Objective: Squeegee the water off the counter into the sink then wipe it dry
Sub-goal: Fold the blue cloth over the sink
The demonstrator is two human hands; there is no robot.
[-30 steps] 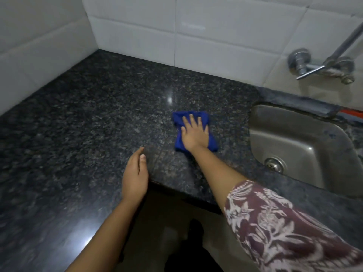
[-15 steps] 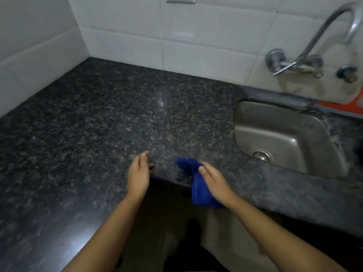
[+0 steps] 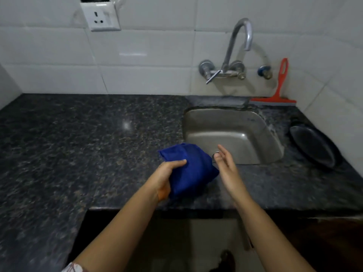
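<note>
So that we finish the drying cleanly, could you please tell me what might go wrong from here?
1. The cloth is bunched in the left hand, with the right hand open beside it; wiped like that, it may leave streaks on the counter.
2. The squeegee leans against the wall behind the sink; a wide wipe could knock it in.
3. The plate right of the sink might get bumped.

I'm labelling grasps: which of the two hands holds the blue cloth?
The left hand: its thumb curls over the blue cloth and grips it. The right hand is open beside the cloth, fingers straight, holding nothing.
</note>
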